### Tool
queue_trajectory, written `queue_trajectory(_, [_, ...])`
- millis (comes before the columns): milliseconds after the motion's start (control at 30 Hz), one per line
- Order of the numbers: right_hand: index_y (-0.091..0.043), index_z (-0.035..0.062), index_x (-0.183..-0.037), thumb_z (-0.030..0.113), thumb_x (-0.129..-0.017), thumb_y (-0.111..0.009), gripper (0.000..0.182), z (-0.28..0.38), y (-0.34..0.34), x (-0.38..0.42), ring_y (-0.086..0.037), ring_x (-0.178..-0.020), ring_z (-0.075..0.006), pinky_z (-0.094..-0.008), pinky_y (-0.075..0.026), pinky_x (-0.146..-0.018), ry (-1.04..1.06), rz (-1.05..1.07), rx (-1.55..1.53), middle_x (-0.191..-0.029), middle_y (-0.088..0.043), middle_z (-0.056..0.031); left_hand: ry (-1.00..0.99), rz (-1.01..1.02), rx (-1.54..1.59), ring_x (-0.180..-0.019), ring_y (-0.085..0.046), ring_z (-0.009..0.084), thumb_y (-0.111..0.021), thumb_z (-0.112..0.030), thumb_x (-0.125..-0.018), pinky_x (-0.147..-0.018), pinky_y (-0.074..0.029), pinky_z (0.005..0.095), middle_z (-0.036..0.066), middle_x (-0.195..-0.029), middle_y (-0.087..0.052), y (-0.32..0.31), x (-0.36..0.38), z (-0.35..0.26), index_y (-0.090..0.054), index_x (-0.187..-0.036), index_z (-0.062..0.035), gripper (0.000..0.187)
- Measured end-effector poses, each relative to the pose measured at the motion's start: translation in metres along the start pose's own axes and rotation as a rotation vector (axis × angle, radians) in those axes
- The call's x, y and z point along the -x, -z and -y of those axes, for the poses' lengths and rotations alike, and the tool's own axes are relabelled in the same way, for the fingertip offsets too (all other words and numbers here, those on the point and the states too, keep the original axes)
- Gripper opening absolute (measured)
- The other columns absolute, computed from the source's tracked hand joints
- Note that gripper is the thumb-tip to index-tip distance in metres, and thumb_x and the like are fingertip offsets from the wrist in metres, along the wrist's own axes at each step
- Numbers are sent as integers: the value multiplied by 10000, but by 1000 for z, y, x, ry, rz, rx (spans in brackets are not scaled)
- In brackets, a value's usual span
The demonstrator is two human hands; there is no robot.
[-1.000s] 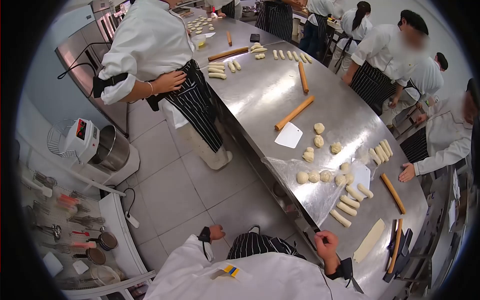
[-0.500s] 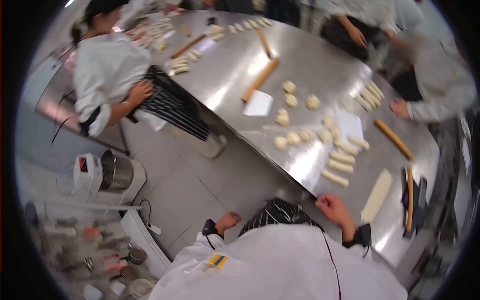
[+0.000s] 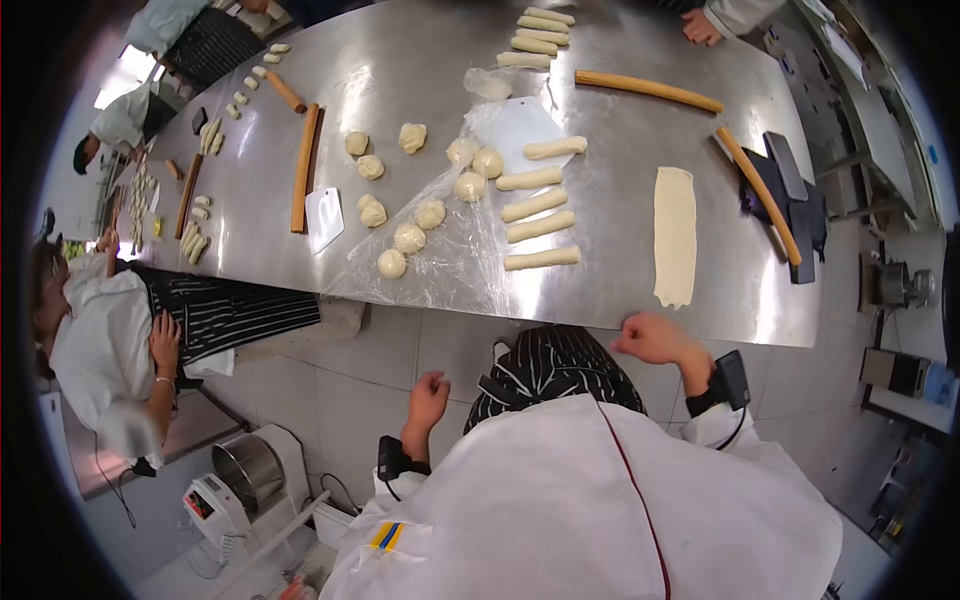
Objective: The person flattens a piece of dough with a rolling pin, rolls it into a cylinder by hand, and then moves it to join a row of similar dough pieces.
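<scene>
My left hand (image 3: 428, 402) hangs beside my striped apron, away from the table, its fingers curled and nothing visible in them. Just at the table's near edge is my right hand (image 3: 652, 338), closed, with no object showing in it. Closest to it lies a long flat strip of dough (image 3: 675, 240). Left of that strip, several dough rolls (image 3: 541, 258) are lined up in a column. Clear plastic film (image 3: 455, 275) spreads beside them, around and over some round dough balls (image 3: 409, 237). Other dough balls (image 3: 370, 167) sit farther left, outside the film.
Rolling pins (image 3: 650, 90) lie on the steel table (image 3: 600, 300), one (image 3: 765, 200) against dark objects at right. A white scraper (image 3: 324, 220) and a pale board (image 3: 515, 125) are there too. A co-worker (image 3: 110, 330) stands left, near a mixer (image 3: 245, 475); another person's hand (image 3: 702, 27) rests opposite.
My view has turned right and squared up to the table, so the dough strip and rolls now lie in front of me. Both my hands stay low and curled.
</scene>
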State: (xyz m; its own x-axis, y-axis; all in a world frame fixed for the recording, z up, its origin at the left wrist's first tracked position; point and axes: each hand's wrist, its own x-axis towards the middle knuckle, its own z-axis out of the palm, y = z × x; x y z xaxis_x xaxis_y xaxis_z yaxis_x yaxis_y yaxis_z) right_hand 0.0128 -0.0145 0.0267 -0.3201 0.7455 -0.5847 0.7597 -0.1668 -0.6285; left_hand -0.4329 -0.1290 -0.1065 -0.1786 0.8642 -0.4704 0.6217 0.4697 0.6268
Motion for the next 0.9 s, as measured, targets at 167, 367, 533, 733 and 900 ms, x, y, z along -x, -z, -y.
queue_trajectory(167, [-643, 0, -733, 361, -843, -690, 380, -48, 44, 36, -567, -577, -260, -399, -450, -567, -260, -148, -29, -610, -592, -134, -346, 8, 133, -736, -567, 83, -671, -116, -881, -682, -485, 244, 19, -800, -630, 3, -26, -164, -643, -1100, -8, 247])
queue_trajectory(367, [-483, 87, -551, 304, -889, -654, 437, -110, 96, 81, -337, -443, -70, -277, -266, -422, -288, -148, -907, -483, -404, 17, -538, 189, -195, -684, -610, 220, -732, -130, -786, -619, -490, 331, 96, -800, -622, -22, -33, -251, -643, -985, -46, 234])
queue_trajectory(533, [-409, 139, -539, 269, -913, -628, 453, -129, 108, 72, -263, -440, -29, -248, -172, -417, -369, -251, -991, -485, -356, 66, -739, 18, -458, -654, -549, 268, -780, -193, -721, -581, -427, 388, 76, -699, -531, -44, -35, -259, -549, -745, -90, 253])
queue_trajectory(733, [-420, 113, -538, 286, -891, -657, 460, -145, 104, 49, -272, -465, -39, -276, -200, -424, -404, -188, -958, -501, -340, 64, -553, 115, -463, -658, -531, 276, -784, -193, -709, -573, -407, 390, 69, -695, -508, -44, -35, -269, -530, -731, -97, 272])
queue_trajectory(900, [-435, 60, -551, 274, -880, -668, 456, -142, 100, 46, -292, -515, -53, -306, -249, -444, -466, -256, -738, -522, -336, 61, -600, 134, -488, -667, -533, 276, -783, -187, -712, -584, -412, 387, 67, -703, -515, -42, -35, -276, -522, -726, -99, 276])
